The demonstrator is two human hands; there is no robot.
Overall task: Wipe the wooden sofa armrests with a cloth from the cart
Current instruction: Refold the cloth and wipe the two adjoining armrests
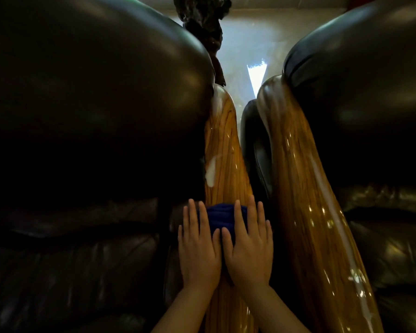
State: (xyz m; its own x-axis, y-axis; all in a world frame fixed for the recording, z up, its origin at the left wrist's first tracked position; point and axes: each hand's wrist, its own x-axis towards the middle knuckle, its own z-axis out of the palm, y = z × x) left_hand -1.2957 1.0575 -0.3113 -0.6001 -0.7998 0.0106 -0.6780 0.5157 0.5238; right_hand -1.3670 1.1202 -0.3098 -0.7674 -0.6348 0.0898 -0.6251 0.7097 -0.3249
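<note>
Pressing down side by side, the left hand (198, 246) and the right hand (249, 243) lie flat with fingers spread wide on a dark blue cloth (222, 216), which is pinned against the nearer wooden armrest (222, 150) low in the view, at about six o'clock. Neither hand grips; both palms bear down, the thumbs nearly touching over the middle of the cloth, and only its front part shows beyond the fingertips (237, 205). The armrest runs away from the hands toward twelve o'clock, its glossy grain catching pale highlights, with a dark leather cushion (94, 104) bulging against it at nine o'clock. A second wooden armrest (305, 188) lies just beside it at about two o'clock, bordered by another leather cushion (365, 80), and a narrow dark gap separates the two. The cart is not in view. The step in hand looks like the wiping stroke itself on the first armrest, with much of its length ahead of the cloth seemingly not yet covered. The next move likely calls for sliding the cloth forward along the grain under even pressure, keeping it centred on the rounded top so it does not slip into the gap, before shifting to the neighbouring armrest.
</note>
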